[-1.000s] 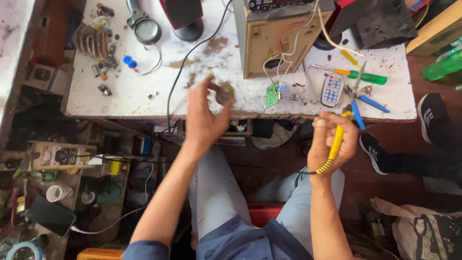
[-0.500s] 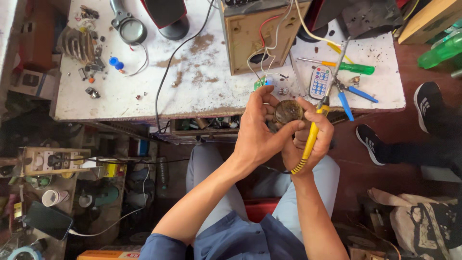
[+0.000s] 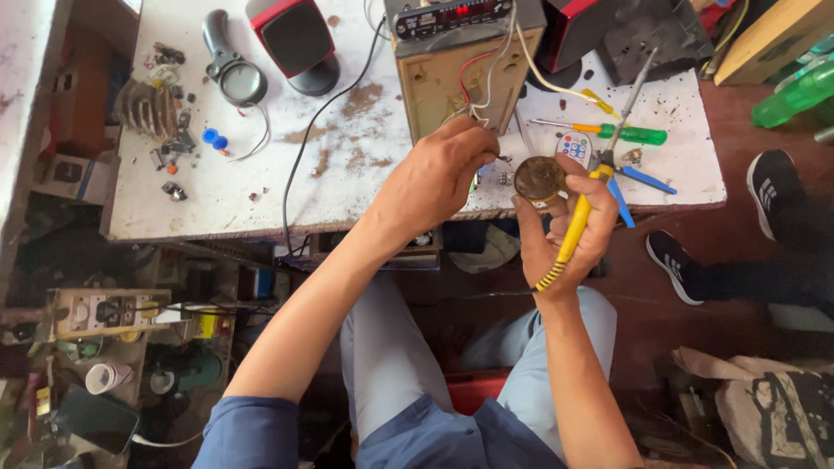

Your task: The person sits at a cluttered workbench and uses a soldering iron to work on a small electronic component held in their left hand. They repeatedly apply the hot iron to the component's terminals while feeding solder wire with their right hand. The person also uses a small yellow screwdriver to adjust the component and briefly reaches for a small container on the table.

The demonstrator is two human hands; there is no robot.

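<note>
My right hand [image 3: 569, 239] grips a yellow-handled soldering iron [image 3: 575, 221] in its palm and holds a round brown tin [image 3: 539, 177] at its fingertips, just over the front edge of the white workbench [image 3: 217, 200]. My left hand [image 3: 434, 178] is to the left of the tin with its fingers bunched together, close to the loose wires [image 3: 476, 95] that hang from a wooden amplifier box [image 3: 460, 74]. Whether those fingers pinch anything is hidden.
A small remote [image 3: 577, 144], blue-handled pliers [image 3: 638, 176] and a green-handled screwdriver [image 3: 638, 135] lie right of the tin. A red-and-black speaker [image 3: 295, 43] and a magnifier [image 3: 236, 78] sit further left. Another person's shoe [image 3: 771, 195] is at right. A socket box [image 3: 104, 313] sits lower left.
The round tin passed from my left hand to the fingertips of my right hand. Both hands rose towards the bench edge, and my left hand now sits by the wires.
</note>
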